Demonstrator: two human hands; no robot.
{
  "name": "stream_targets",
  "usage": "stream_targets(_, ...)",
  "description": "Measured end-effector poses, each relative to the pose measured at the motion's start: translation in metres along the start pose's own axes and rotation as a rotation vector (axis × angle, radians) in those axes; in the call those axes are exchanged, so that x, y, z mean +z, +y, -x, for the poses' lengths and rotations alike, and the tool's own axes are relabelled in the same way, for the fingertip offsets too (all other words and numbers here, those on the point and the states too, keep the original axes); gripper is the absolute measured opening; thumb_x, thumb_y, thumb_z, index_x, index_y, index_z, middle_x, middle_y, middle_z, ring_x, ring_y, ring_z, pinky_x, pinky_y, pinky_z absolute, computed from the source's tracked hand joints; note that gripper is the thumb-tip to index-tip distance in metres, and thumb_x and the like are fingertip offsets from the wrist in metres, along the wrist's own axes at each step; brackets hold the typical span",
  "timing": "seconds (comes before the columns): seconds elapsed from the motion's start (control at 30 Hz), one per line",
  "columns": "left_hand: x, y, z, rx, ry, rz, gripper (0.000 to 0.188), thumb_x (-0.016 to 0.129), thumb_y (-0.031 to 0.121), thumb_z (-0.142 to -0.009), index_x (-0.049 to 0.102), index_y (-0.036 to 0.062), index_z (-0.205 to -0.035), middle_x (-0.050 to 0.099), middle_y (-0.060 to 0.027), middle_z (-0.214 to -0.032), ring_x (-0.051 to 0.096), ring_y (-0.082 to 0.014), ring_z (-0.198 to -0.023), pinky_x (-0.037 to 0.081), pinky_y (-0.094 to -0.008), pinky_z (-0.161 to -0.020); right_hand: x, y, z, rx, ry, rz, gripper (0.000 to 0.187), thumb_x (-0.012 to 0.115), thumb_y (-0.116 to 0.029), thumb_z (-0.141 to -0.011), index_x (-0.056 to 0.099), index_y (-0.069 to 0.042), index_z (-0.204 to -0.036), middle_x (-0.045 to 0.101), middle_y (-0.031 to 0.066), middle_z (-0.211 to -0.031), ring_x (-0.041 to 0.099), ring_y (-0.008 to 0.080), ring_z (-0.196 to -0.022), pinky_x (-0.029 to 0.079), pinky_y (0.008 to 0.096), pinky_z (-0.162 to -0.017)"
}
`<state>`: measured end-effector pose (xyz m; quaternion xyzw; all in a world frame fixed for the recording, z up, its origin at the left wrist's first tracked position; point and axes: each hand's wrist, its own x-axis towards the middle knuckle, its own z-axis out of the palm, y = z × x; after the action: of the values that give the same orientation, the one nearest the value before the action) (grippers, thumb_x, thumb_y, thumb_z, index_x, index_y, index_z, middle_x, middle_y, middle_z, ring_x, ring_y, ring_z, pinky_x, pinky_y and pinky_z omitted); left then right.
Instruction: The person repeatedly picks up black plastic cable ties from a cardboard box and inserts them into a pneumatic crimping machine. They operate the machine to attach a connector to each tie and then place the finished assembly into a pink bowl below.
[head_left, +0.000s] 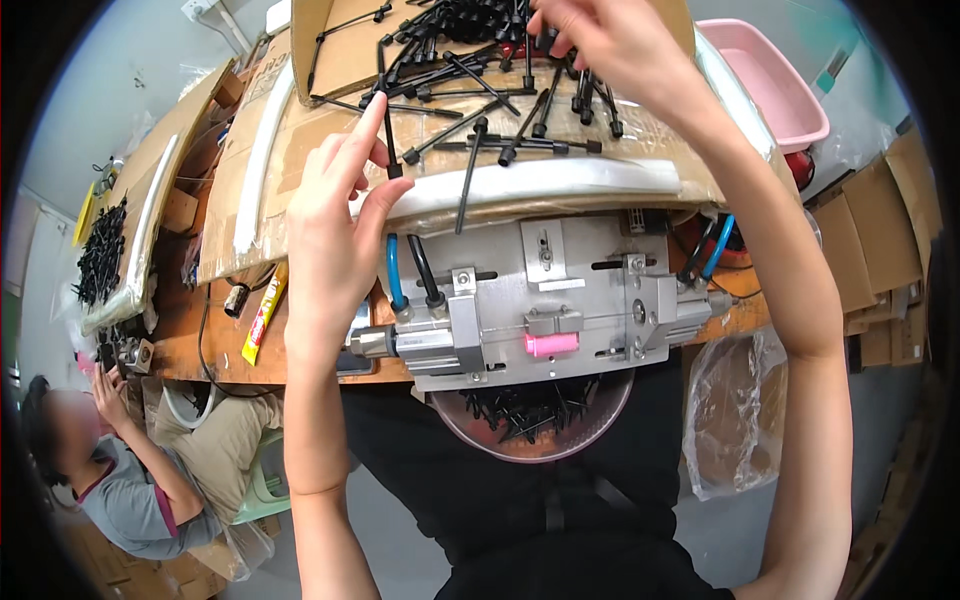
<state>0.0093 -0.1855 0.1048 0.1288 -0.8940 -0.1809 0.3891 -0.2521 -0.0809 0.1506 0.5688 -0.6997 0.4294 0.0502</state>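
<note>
My left hand [335,200] is raised left of the metal fixture, with a thin black rod [388,130] between thumb and forefinger. The rod stands nearly upright, with a thicker cap at its lower end by my thumb. At the far right my right hand [605,40] reaches over the pile of black capped rods [470,25]. Its bent fingers are closed among them, but what they grip cannot be made out. Several loose rods [520,130] lie on the cardboard in front of the pile. In front of me sits the metal fixture [510,340], with a pink piece [552,344] at its middle.
Blue and black hoses [394,270] rise from the fixture. Beneath it a round tub [450,420] holds more black pieces. White foam strips [540,180] edge the cardboard. A pink basin [765,85] stands far right; a yellow packet [265,315] lies left. Another person [150,480] sits at left.
</note>
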Motion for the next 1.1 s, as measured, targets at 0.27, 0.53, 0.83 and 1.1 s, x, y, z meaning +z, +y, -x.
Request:
stream_targets(0.27, 0.007, 0.095, 0.097, 0.062, -0.061, -0.305, 0.064, 0.074, 0.000, -0.070, 0.057, -0.0021, -0.132, 0.054, -0.0047, -0.089, 0.049, -0.0204, -0.079, 0.042, -0.0327, -0.076, -0.042, -0.044, 0.076, 0.037, 0.129, -0.315, 0.024, 0.050, -0.006, -0.099, 0.050, 0.001, -0.122, 0.064, 0.0081, -0.084, 0.054, 0.0113, -0.065, 0.046, 0.0221, -0.059)
stream_targets(0.53, 0.073, 0.131, 0.154, -0.073, -0.284, -0.296, 0.066, 0.075, 0.002, -0.068, 0.056, 0.0011, -0.131, 0.057, -0.0044, -0.100, 0.050, -0.0237, -0.090, 0.041, -0.0354, -0.080, -0.087, -0.027, 0.149, 0.112, 0.124, -0.643, 0.030, 0.052, -0.021, -0.102, 0.060, 0.002, -0.120, 0.059, 0.0040, -0.099, 0.050, 0.0096, -0.080, 0.042, 0.0218, -0.073)
stream_targets(0.83, 0.077, 0.129, 0.152, -0.046, -0.339, -0.373, 0.063, 0.073, 0.004, -0.074, 0.054, 0.0017, -0.134, 0.056, -0.0039, -0.100, 0.049, -0.0234, -0.093, 0.040, -0.0364, -0.080, -0.078, -0.039, 0.190, 0.083, 0.243, -0.547, 0.028, 0.054, -0.015, -0.101, 0.057, 0.003, -0.122, 0.062, 0.0107, -0.101, 0.054, 0.0118, -0.083, 0.044, 0.0235, -0.076)
stream_targets(1.1, 0.078, 0.128, 0.151, 0.011, -0.330, -0.386, 0.065, 0.063, 0.001, -0.073, 0.050, -0.0035, -0.136, 0.053, -0.0068, -0.099, 0.050, -0.0231, -0.090, 0.043, -0.0334, -0.077, -0.060, -0.062, 0.209, 0.139, 0.375, -0.395, 0.020, 0.057, -0.009, -0.098, 0.058, 0.004, -0.113, 0.066, 0.0155, -0.102, 0.059, 0.0134, -0.083, 0.047, 0.0243, -0.075)
